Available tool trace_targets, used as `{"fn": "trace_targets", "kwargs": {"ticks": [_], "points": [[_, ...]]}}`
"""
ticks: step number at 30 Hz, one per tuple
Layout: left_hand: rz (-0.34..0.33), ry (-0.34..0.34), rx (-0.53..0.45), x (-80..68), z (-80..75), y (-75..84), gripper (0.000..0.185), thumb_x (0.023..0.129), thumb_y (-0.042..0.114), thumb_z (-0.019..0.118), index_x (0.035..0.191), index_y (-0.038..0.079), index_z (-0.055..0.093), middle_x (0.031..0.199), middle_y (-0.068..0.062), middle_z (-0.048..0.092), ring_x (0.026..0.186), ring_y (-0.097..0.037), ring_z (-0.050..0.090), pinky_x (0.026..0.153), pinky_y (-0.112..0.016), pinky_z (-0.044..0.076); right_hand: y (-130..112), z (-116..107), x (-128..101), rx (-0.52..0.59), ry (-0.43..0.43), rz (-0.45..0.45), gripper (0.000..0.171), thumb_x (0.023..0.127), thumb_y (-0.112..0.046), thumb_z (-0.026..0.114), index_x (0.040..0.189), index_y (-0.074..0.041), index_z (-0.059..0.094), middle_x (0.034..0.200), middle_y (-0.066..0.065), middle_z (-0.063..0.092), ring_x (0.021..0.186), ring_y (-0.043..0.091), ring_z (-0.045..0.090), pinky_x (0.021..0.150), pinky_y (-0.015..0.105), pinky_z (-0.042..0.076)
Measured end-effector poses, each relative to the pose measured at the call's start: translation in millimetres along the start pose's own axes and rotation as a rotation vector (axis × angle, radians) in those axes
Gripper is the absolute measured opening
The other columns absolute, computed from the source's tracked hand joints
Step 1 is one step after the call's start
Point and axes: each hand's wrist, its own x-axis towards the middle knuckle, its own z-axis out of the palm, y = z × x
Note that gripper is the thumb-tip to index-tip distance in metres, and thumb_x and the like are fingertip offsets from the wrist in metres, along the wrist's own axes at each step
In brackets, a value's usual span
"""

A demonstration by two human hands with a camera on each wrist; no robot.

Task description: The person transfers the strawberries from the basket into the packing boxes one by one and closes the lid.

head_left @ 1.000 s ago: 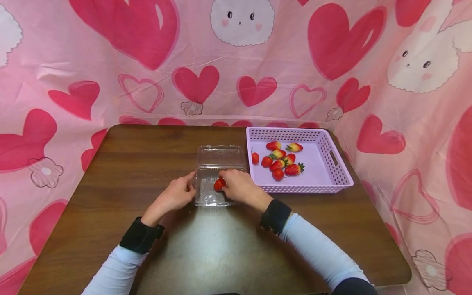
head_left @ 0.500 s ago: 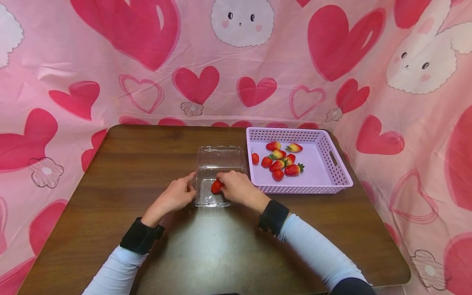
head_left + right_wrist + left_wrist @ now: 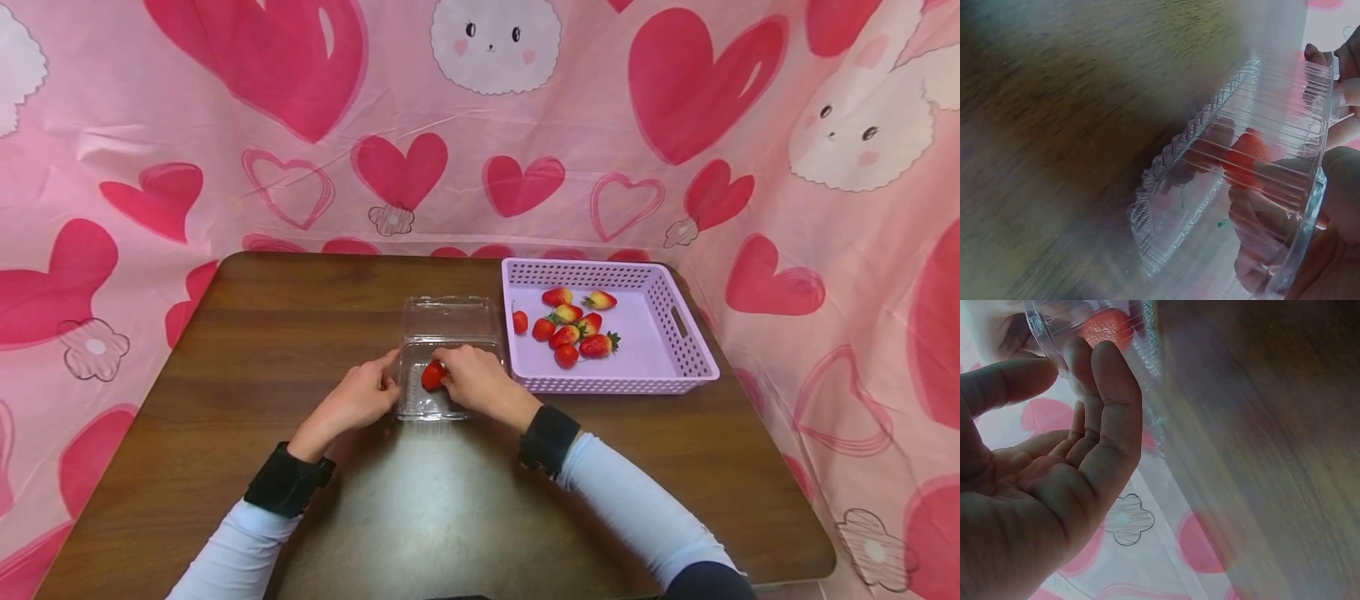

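A clear plastic clamshell container (image 3: 423,407) lies with its lid (image 3: 448,315) folded back, away from the person. My right hand (image 3: 478,382) reaches over its right wall and pinches a red strawberry (image 3: 432,377) low inside it. Through the ribbed wall in the right wrist view, the same strawberry (image 3: 1246,156) shows between the fingertips. My left hand (image 3: 362,395) is at the container's left side; in the left wrist view its thumb and fingertips (image 3: 1113,362) hold the rim. Part of the container is hidden under the right hand.
Just right of the container stands a lilac perforated basket (image 3: 611,385) with several strawberries (image 3: 597,345) grouped toward its left side. Both sit on a dark wooden table (image 3: 315,308). Behind it hangs a pink curtain (image 3: 465,117) with hearts.
My right hand has moved the strawberry a little to the left inside the container. The left hand, the container and the basket stay where they were.
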Motion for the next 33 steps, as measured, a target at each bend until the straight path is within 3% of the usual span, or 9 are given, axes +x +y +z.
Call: {"fn": "trace_targets", "kwargs": {"ticks": [7,18,33], "points": [[0.002,-0.001,-0.004,-0.4,0.6,-0.2,0.07,0.098,0.005,0.06,0.161,-0.007,0.032,0.074,-0.008,0.053,0.06,-0.022,0.05,0.056,-0.035,0.044,-3,3,5,0.013,-0.024,-0.002,0.028,0.097,-0.018,0.075,0.125,-0.012,0.071,0.095,0.002,0.071,0.083,0.019,0.066,0.08,0.038,0.06],[0.015,0.004,0.006,0.8,0.4,-0.2,0.07,0.097,0.005,0.059,0.161,-0.006,0.033,0.073,-0.007,0.053,0.059,-0.022,0.05,0.055,-0.035,0.044,-8,4,12,-0.034,-0.003,-0.016,0.023,0.098,-0.017,0.072,0.12,-0.013,0.071,0.09,0.0,0.07,0.081,0.02,0.068,0.073,0.04,0.06],[0.019,0.004,-0.001,0.3,0.9,-0.8,0.07,0.096,0.004,0.057,0.161,-0.006,0.033,0.069,-0.006,0.052,0.056,-0.02,0.049,0.054,-0.033,0.043,-12,4,16,-0.041,-0.008,-0.02,0.023,0.098,-0.018,0.073,0.12,-0.014,0.072,0.093,0.0,0.072,0.085,0.02,0.07,0.077,0.04,0.061]]}}
